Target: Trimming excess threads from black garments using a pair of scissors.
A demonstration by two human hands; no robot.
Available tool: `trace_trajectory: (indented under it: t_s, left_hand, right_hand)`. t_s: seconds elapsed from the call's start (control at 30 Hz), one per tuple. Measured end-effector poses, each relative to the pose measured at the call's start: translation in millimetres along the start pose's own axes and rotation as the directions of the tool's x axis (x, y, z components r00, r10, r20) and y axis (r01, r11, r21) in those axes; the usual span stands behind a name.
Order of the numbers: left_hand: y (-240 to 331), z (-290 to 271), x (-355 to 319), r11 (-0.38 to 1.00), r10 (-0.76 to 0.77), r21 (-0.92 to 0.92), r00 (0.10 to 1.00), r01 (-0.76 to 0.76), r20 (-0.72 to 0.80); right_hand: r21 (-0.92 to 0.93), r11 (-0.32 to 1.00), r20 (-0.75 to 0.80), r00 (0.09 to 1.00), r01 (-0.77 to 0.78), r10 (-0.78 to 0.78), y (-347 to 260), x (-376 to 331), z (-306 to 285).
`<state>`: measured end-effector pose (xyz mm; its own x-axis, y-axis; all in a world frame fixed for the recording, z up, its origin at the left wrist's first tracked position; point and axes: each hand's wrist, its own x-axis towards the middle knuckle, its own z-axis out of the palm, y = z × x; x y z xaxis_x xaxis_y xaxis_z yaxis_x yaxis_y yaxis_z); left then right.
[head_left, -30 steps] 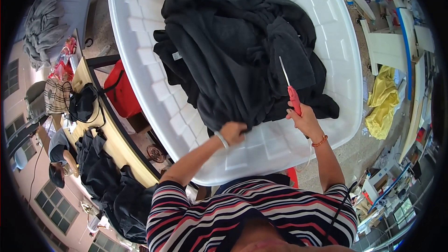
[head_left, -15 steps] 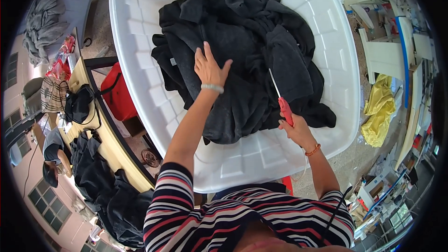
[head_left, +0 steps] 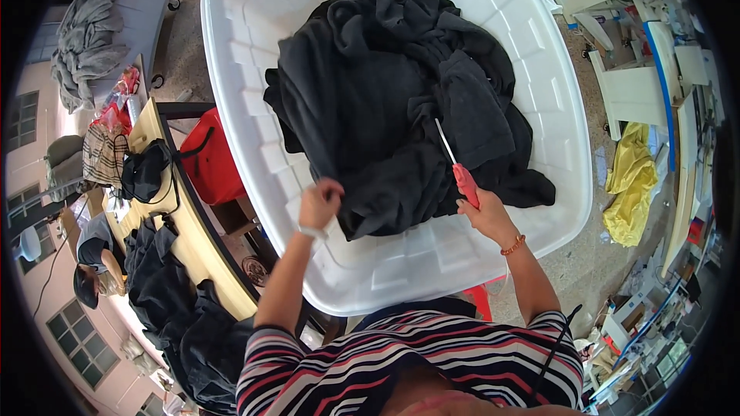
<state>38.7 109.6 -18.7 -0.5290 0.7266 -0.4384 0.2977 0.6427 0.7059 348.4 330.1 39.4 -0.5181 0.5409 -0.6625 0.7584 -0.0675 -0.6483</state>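
A heap of black cloth or garments lies in a big white plastic tub. My right hand is closed round the red handle of a tool with a long thin metal shaft. Its shaft points up and left, over the cloth near a folded black piece; I cannot tell if its tip touches. My left hand is at the heap's lower left edge, by the tub's near-left wall. Its fingers look curled but are smeared by motion, so whether they grip the cloth is unclear.
Left of the tub, a wooden table bears black cloth and bags, with a red bag beneath. A person is beyond it. Yellow sheeting and white frames stand to the right.
My left hand has moved from the cloth's middle down and left to its edge, its fingers going from spread to curled. The cloth's left side has shifted; my right hand keeps the tool nearly still.
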Motion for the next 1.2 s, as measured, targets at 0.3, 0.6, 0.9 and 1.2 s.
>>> trace_trajectory:
  t_s: [0.3, 0.6, 0.9, 1.2]
  left_hand:
    - [-36.1, 89.2, -151.2, 0.996, -0.091, 0.053, 0.946, 0.079, 0.31]
    - [22.3, 59.6, -85.5, 0.94, 0.055, 0.335, 0.997, -0.068, 0.047]
    - [14.5, 44.7, 134.4, 0.85, 0.129, 0.527, 0.963, 0.016, -0.236]
    - [-68.9, 26.0, -55.2, 0.977, -0.173, 0.187, 0.896, 0.103, 0.41]
  right_hand:
    - [-0.087, 0.984, 0.014, 0.988, 0.157, -0.156, -6.1, -18.9, 44.5]
    - [-0.005, 0.995, 0.019, 0.995, 0.099, -0.099, -7.7, -9.2, 32.0]
    - [-0.064, 0.991, 0.024, 0.993, 0.117, -0.116, -10.3, -9.3, 26.9]
    - [-0.12, 0.988, -0.014, 0.995, 0.093, -0.095, 11.8, -2.4, 16.0]
